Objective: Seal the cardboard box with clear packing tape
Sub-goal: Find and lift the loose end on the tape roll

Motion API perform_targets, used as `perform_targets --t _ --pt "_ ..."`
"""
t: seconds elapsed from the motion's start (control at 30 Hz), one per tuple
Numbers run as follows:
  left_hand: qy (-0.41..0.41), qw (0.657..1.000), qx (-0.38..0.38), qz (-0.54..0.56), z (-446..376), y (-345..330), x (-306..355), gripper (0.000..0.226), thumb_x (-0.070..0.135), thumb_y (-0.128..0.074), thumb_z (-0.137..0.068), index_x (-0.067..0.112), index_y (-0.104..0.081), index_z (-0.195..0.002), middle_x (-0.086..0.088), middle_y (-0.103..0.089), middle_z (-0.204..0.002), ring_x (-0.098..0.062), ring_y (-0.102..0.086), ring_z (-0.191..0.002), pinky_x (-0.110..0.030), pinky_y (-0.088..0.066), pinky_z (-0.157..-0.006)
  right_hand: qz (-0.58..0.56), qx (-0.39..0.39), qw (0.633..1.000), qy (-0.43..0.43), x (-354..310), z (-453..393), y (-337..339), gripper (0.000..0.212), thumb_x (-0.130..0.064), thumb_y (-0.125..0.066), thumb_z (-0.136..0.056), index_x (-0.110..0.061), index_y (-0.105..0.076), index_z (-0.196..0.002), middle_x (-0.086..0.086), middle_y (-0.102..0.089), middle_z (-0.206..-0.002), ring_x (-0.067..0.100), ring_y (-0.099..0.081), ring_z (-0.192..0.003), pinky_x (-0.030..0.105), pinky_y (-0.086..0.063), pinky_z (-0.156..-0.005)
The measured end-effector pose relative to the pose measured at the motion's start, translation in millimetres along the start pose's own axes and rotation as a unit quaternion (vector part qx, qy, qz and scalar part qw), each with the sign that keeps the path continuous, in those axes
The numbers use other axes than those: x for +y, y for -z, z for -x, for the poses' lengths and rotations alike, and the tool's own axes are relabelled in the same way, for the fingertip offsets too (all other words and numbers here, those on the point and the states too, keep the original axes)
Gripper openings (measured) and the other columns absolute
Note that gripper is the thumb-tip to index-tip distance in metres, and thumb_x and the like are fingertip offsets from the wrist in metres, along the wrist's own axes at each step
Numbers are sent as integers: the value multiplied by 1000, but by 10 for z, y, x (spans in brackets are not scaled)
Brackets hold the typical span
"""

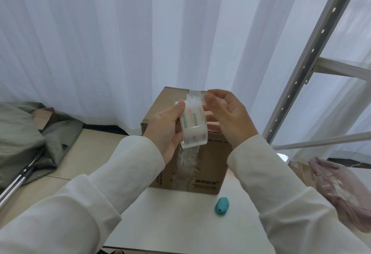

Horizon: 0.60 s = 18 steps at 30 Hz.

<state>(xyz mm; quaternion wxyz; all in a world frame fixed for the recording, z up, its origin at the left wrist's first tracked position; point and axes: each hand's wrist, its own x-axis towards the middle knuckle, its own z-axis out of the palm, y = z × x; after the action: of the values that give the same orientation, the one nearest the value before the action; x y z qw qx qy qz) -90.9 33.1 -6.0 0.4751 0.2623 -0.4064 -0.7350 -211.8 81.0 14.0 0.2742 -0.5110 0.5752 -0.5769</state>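
My white sleeves (84, 203) lead to my left hand (166, 127), gripping the tape roll (193, 128) above the cardboard box (208, 165) on the bench (180, 219). My right hand (228, 117), fingers loosely curled, reaches for the loose tape end. I should pinch that end cleanly and keep it centred over the seam.

A single head-worn wide-angle camera looks forward and steeply down from close above the white counter (180, 223); both forearms reach in from the lower corners, a curtain (100, 43) fills the upper half, and straight lines bow toward the edges
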Motion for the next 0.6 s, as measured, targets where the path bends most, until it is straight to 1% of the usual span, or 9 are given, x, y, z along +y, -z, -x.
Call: perform_targets --t 0.07,0.13,0.2,0.27,0.33,0.4,0.43,0.53,0.6 --pt "14 1000 5 15 -3 -8 12 16 20 -51 -92 10 -62 -87 -5 -68 -82 -17 -66 -72 -31 -59 -61 -54 33 998 -17 10 -33 44 23 -42 -59 -84 -25 -57 -101 -5 -67 -90 12 -66 -78 26 -57 -73" --pt "26 999 0 23 -1 -14 13 15 20 -52 -92 9 -61 -90 -5 -67 -82 -16 -66 -69 -30 -59 -58 -81 68 994 -20 28 -47 69 5 -29 -63 -86 -24 -61 -87 -4 -65 -83 8 -64 -71 24 -56 -70" --pt "38 999 -12 38 16 -23 21 20 24 -51 -92 8 -60 -100 -5 -66 -83 -16 -66 -68 -29 -60 -56 -82 84 993 -19 38 -52 71 7 -24 -64 -86 -22 -63 -80 -4 -64 -78 6 -62 -67 22 -55 -67" --pt "64 996 -28 62 37 -26 46 33 31 -47 -93 6 -59 -111 -6 -65 -87 -19 -65 -73 -30 -59 -59 -95 84 991 -27 38 -62 69 7 -25 -64 -86 -21 -64 -80 -5 -64 -77 8 -62 -69 23 -55 -67" --pt "103 989 -52 90 57 -12 89 45 41 -42 -92 4 -61 -108 -11 -66 -90 -23 -64 -79 -35 -55 -70 -133 65 987 -59 24 -67 69 9 -28 -63 -87 -19 -64 -85 -4 -65 -80 11 -62 -73 26 -53 -68" --pt "125 984 -73 104 65 16 117 58 53 -36 -89 4 -63 -102 -13 -69 -89 -26 -65 -81 -38 -53 -74 -162 30 982 -96 5 -73 78 16 -34 -61 -87 -18 -64 -90 -2 -65 -82 15 -63 -77 29 -52 -69" --pt "129 983 -80 105 60 30 121 64 59 -34 -87 4 -64 -100 -15 -70 -90 -28 -66 -83 -40 -52 -75 -170 8 979 -114 -7 -70 82 19 -36 -60 -86 -18 -63 -90 -2 -66 -80 15 -64 -75 30 -53 -68" --pt "128 982 -98 101 35 50 109 75 68 -29 -84 4 -65 -98 -17 -71 -93 -32 -67 -86 -45 -50 -74 -187 -44 968 -160 -53 -42 80 25 -41 -58 -86 -16 -61 -89 -6 -68 -59 8 -66 -56 29 -53 -61" --pt "128 981 -112 97 34 45 112 76 69 -27 -84 4 -65 -96 -17 -72 -90 -31 -68 -84 -45 -52 -73 -188 -53 966 -168 -62 -33 72 28 -43 -57 -86 -16 -60 -92 -7 -65 -54 7 -63 -51 28 -53 -59"
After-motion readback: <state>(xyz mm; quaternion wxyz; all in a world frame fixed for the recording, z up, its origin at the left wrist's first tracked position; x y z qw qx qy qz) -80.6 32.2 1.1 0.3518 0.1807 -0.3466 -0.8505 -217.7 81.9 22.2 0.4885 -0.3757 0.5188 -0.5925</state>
